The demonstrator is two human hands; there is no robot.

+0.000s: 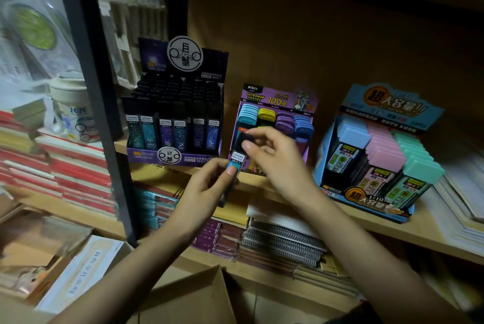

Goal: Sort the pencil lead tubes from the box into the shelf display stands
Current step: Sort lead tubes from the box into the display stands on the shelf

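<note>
Teal-labelled black plastic lead tube (235,160) is hovering mid-frame before the purple cardboard display stand (275,99). Left hand (207,187) is gripping its base and right hand (272,158) is pinching its cap, probably checking the label before slotting.

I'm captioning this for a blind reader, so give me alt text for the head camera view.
Two hands hold one pencil lead tube before a wooden shelf: the left hand grips its body, the right hand pinches its dark cap. Behind are the dark stand, the purple stand and the blue stand, all stocked.
</note>
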